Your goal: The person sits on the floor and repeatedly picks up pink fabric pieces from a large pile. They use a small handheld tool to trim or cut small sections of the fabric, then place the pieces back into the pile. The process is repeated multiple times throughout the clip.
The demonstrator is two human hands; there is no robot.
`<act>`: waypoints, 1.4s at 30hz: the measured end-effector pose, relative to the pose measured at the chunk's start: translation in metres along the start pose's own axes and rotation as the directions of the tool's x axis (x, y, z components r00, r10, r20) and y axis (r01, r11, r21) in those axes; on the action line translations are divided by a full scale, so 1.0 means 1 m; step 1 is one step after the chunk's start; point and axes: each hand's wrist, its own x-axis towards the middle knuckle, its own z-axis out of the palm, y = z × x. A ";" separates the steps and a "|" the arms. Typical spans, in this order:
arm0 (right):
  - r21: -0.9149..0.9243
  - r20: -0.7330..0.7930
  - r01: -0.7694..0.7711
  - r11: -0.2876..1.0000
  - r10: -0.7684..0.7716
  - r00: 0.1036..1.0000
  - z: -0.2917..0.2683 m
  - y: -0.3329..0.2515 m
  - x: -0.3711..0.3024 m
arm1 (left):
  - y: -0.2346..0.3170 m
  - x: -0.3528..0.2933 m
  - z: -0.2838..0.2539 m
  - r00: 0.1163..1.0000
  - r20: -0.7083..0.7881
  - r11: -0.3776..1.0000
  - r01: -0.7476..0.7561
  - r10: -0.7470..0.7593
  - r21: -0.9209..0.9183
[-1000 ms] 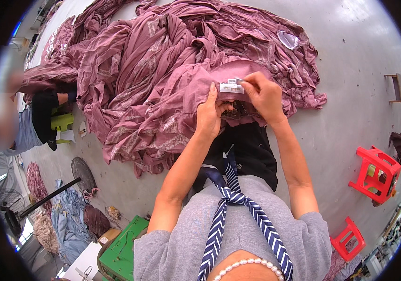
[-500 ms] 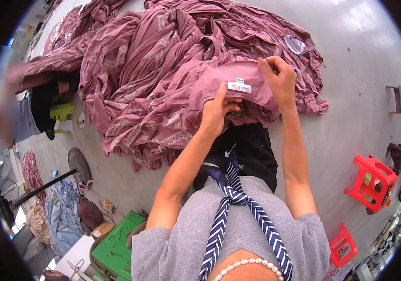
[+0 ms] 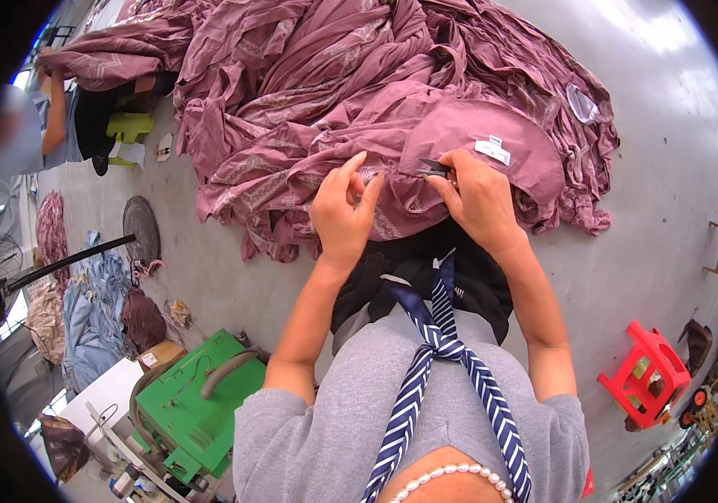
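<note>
Dusky-pink patterned cloth (image 3: 317, 126) lies heaped in front of me. On its near edge a plain pink garment panel (image 3: 459, 126) is spread, with a white label (image 3: 493, 150) sewn on it. My right hand (image 3: 480, 197) rests over this panel, its fingers wrapped round small dark thread snips (image 3: 433, 168) whose blades point left. Left of the blade tips, my left hand (image 3: 344, 210) is raised just above the cloth. Its thumb and forefinger are apart and I see nothing between them; its other fingers are partly curled.
A red plastic stool (image 3: 645, 377) stands at the right. At the lower left are a green machine table (image 3: 199, 402), a black fan pole (image 3: 69, 264) and blue cloth (image 3: 103, 302). Another person's arm (image 3: 55, 117) holds pink cloth at the far left.
The panel and heap have shifted right in view. My right hand has come down toward the near side with the snips now visible. My left hand has left the panel and moved left.
</note>
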 end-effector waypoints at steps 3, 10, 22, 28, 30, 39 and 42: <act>-0.029 0.013 0.028 0.999 -0.028 1.000 0.002 -0.003 0.004 | -0.005 0.017 0.005 0.982 0.184 0.996 0.021 -0.037 0.088; -0.178 0.069 0.153 0.972 -0.142 0.987 0.010 -0.006 0.015 | -0.030 0.024 0.020 0.923 0.287 0.865 0.352 -0.257 -0.358; -0.304 0.176 0.223 0.926 -0.176 0.969 0.022 -0.016 0.035 | -0.013 0.023 0.013 0.953 0.207 0.846 0.292 -0.220 -0.446; -0.235 0.069 0.161 0.959 -0.149 0.986 0.012 -0.017 0.034 | -0.014 0.030 0.009 0.962 0.144 0.825 0.271 -0.230 -0.495; -0.055 -0.167 0.127 0.990 -0.135 0.977 -0.012 -0.006 0.033 | -0.020 0.035 -0.011 0.960 0.033 0.825 0.256 -0.278 -0.504; 0.504 -0.422 -0.306 0.808 0.539 0.729 -0.090 0.097 -0.057 | -0.024 0.015 -0.046 0.978 0.192 0.986 0.106 -0.080 -0.129; 0.451 -0.326 -0.454 0.768 0.615 0.718 -0.081 0.114 -0.088 | 0.016 0.014 -0.004 0.942 0.285 0.972 -0.121 0.176 -0.199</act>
